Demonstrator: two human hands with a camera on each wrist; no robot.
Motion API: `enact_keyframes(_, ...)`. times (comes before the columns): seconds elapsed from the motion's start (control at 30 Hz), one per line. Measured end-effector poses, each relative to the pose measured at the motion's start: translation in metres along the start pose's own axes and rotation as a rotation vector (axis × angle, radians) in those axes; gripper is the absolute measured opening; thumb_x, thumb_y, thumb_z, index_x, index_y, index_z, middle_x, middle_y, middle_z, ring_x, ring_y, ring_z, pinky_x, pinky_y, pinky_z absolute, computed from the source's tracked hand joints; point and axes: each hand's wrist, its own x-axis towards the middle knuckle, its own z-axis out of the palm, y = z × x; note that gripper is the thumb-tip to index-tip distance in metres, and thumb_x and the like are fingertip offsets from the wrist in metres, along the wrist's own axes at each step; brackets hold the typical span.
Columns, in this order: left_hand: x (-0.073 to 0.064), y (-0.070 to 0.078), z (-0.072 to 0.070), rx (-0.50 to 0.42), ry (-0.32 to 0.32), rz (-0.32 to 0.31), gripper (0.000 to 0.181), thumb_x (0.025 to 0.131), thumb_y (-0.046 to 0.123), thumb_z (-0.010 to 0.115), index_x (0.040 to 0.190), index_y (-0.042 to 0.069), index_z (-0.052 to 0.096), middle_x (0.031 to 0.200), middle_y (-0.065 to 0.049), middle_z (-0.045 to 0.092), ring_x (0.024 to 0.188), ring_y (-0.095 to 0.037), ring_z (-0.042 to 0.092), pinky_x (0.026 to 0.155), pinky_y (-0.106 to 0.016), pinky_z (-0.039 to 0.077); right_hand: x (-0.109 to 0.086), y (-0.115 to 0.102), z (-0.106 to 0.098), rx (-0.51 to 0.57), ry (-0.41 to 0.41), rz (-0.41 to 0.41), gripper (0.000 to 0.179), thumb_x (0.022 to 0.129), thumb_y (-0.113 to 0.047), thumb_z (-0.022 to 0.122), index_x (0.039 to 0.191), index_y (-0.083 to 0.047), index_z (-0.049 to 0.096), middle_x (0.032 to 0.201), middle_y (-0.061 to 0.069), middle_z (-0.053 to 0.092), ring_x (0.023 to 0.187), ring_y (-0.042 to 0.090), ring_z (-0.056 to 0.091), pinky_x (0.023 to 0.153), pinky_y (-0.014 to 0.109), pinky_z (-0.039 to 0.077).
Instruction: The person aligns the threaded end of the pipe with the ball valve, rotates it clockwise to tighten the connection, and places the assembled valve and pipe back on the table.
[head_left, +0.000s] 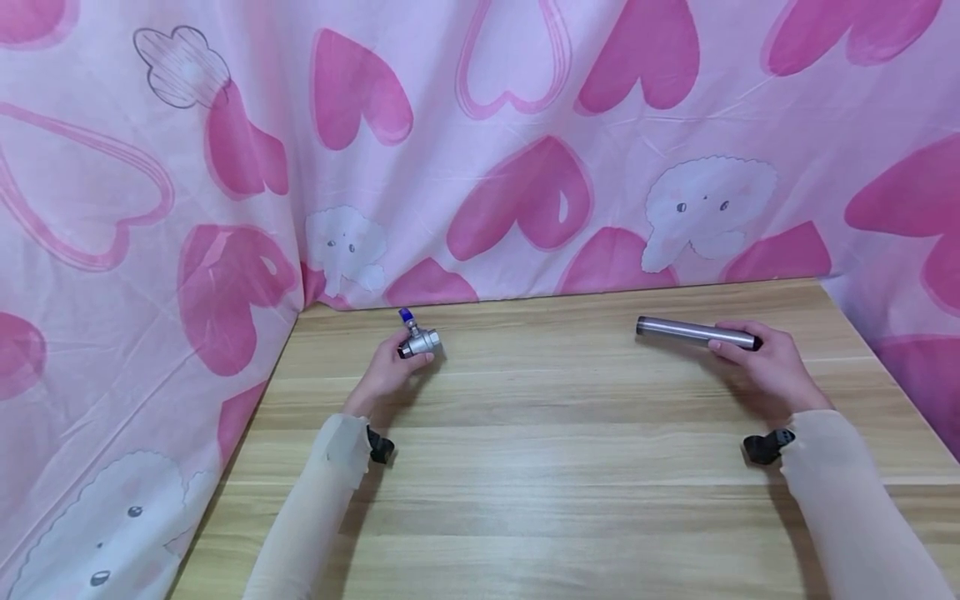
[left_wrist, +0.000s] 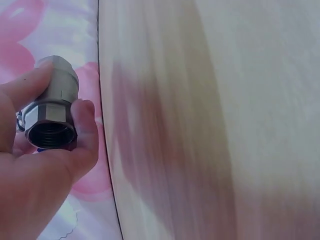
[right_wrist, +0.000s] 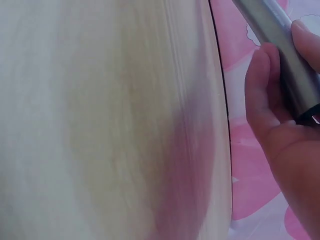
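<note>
In the head view my left hand (head_left: 387,367) grips a silver ball valve (head_left: 424,342) with a blue handle (head_left: 407,316), at the left rear of the table. The left wrist view shows the valve's hex end (left_wrist: 50,120) facing the camera, its threaded bore open and dark. Fingers and thumb wrap round the body. Over the right rear, my right hand (head_left: 772,367) holds a straight metal pipe (head_left: 686,331) near its right end; the other end points left and shows a dark rim. The right wrist view has the pipe (right_wrist: 280,45) between thumb and curled fingers.
A wood-grain table (head_left: 540,467) lies beneath both hands. Pink heart-patterned cloth (head_left: 517,167) hangs along its back and sides. Small black devices sit at the left wrist (head_left: 381,447) and right wrist (head_left: 767,447).
</note>
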Motion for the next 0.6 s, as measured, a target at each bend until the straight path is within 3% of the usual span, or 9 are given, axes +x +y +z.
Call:
enact_keyframes(0.17, 0.001, 0.007, -0.001, -0.074, -0.006, -0.034, 0.048, 0.092, 0.024, 0.065, 0.135, 0.01, 0.047, 0.132, -0.016, 0.054, 0.121, -0.03, 0.052, 0.107, -0.045, 0.042, 0.0, -0.003, 0.001, 0.082, 0.009, -0.008, 0.063, 0.087, -0.042, 0.068, 0.133, -0.003, 0.051, 0.091, -0.032, 0.058, 0.085, -0.011, 0.055, 0.071, 0.007, 0.047)
enact_keyframes(0.4, -0.011, 0.041, -0.006, -0.115, 0.007, -0.03, 0.047, 0.092, 0.018, 0.065, 0.135, 0.006, 0.047, 0.131, -0.02, 0.054, 0.119, -0.033, 0.051, 0.106, -0.046, 0.043, 0.001, -0.005, 0.003, 0.144, -0.002, -0.001, 0.054, 0.089, -0.035, 0.068, 0.131, -0.005, 0.051, 0.088, -0.028, 0.064, 0.083, -0.009, 0.062, 0.072, 0.008, 0.05)
enact_keyframes(0.6, -0.006, 0.038, -0.006, -0.157, 0.04, -0.034, 0.05, 0.092, 0.02, 0.065, 0.137, 0.009, 0.046, 0.133, -0.016, 0.053, 0.119, -0.029, 0.051, 0.105, -0.043, 0.043, 0.003, -0.009, 0.007, 0.279, 0.015, -0.027, 0.036, 0.089, -0.025, 0.069, 0.121, -0.014, 0.058, 0.089, -0.026, 0.065, 0.08, -0.006, 0.067, 0.073, 0.009, 0.053)
